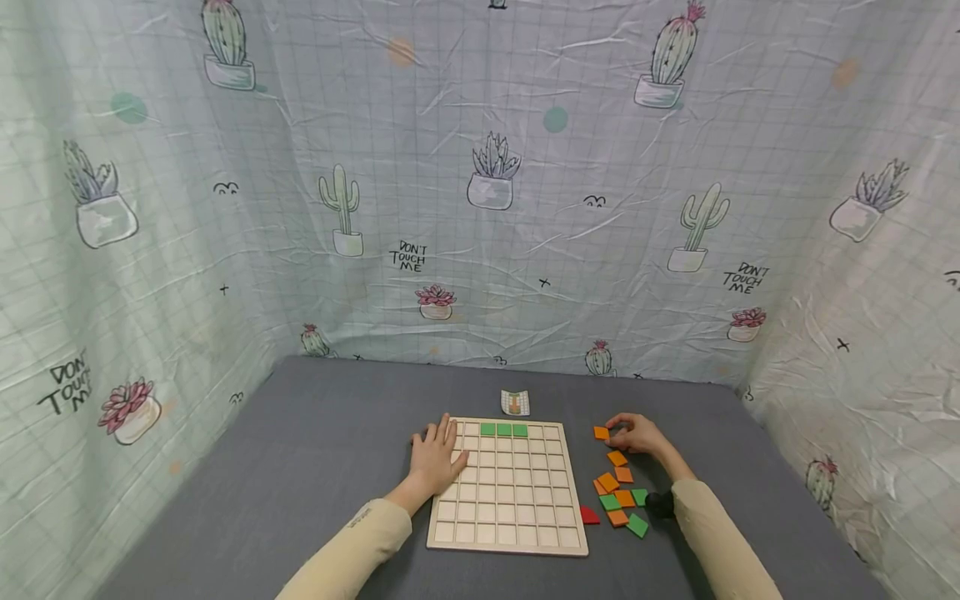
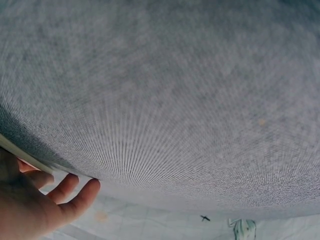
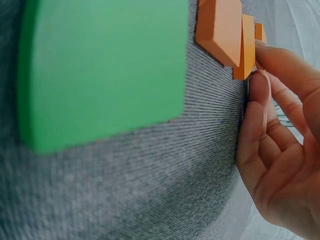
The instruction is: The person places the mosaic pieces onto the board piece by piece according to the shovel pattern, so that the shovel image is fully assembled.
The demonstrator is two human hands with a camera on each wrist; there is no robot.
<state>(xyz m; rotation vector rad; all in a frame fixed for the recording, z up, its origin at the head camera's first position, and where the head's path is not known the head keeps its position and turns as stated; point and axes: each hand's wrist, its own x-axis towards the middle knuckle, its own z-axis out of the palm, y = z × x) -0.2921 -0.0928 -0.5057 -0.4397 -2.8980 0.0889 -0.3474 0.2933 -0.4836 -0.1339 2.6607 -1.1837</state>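
Note:
A wooden grid board [image 1: 497, 507] lies on the grey table, with a row of three green square tiles [image 1: 504, 430] in cells near its far edge. My left hand [image 1: 435, 460] rests on the board's left edge with fingers spread; the left wrist view catches its fingers [image 2: 80, 197] beside that edge. To the right of the board, my right hand [image 1: 636, 434] pinches an orange square tile [image 1: 601, 433] at its right side, between thumb and fingertips. In the right wrist view, the hand [image 3: 285, 135] partly hides that farthest tile.
Several loose orange tiles [image 1: 624, 474] and green tiles [image 1: 637, 525] lie right of the board, some overlapping. A red rounded piece [image 1: 589, 515] sits by the board's right edge. Behind the board is a small printed card [image 1: 515, 403]. A cactus-print curtain [image 1: 480, 275] surrounds the table.

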